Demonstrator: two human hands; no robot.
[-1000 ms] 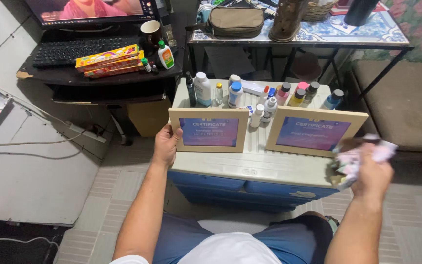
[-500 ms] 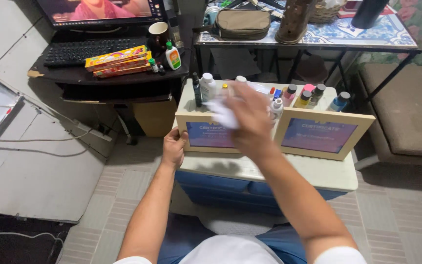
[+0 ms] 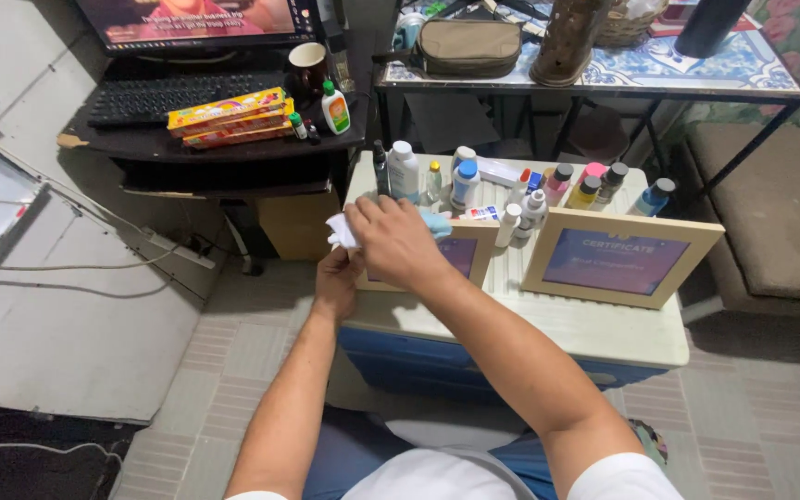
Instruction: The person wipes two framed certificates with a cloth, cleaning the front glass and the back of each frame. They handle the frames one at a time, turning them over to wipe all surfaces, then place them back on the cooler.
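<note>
Left framed certificate (image 3: 468,256): upright on cream cabinet top (image 3: 585,324), at nine o'clock of second framed certificate (image 3: 618,260). Left hand (image 3: 337,282) clamped on its left edge. Right hand (image 3: 395,243) clenched on white cloth (image 3: 341,230), pressed against frame's upper left. Bottles (image 3: 460,182) at twelve o'clock.

Your wood-framed certificate (image 3: 465,255) stands upright at frame centre, mostly hidden; your crumpled white cloth (image 3: 343,231) presses against its upper left corner.

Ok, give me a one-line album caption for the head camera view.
Right hand presses a white cloth on a framed certificate that the left hand steadies.
</note>
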